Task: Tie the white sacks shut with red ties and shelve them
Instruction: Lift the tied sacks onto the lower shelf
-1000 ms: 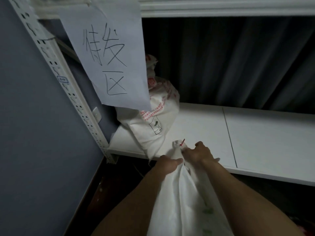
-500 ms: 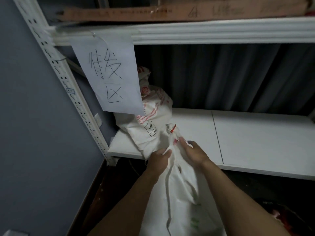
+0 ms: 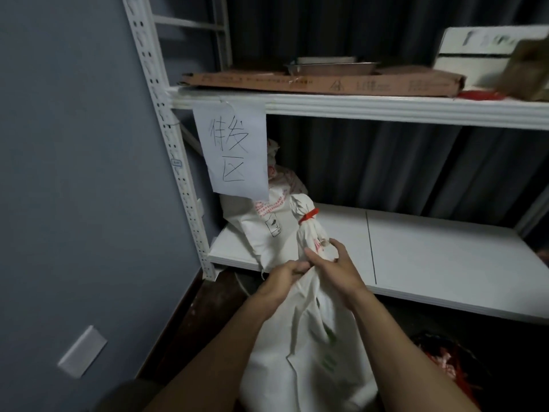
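I hold a white sack [image 3: 300, 346] by its gathered neck in front of the lower shelf [image 3: 430, 251]. A red tie [image 3: 308, 216] is wrapped around the neck, and the bunched top stands above it. My left hand [image 3: 282, 279] grips the cloth on the left side just below the neck. My right hand [image 3: 335, 267] is closed around the neck from the right, under the tie. Another white sack [image 3: 267, 221] with red print sits at the left end of the lower shelf, touching the held sack's neck.
A paper sign [image 3: 233, 150] with handwritten characters hangs from the upper shelf [image 3: 386, 107]. On that shelf lie a flat brown carton [image 3: 326, 81], a metal tray and a white box. A perforated upright [image 3: 175, 162] stands against the grey wall. Red material [image 3: 445, 361] lies on the dark floor at right.
The sack has risen so that its tied neck stands higher against the shelved sack. My view has tilted up, and the upper shelf's contents have come into sight. Both hands keep their hold.
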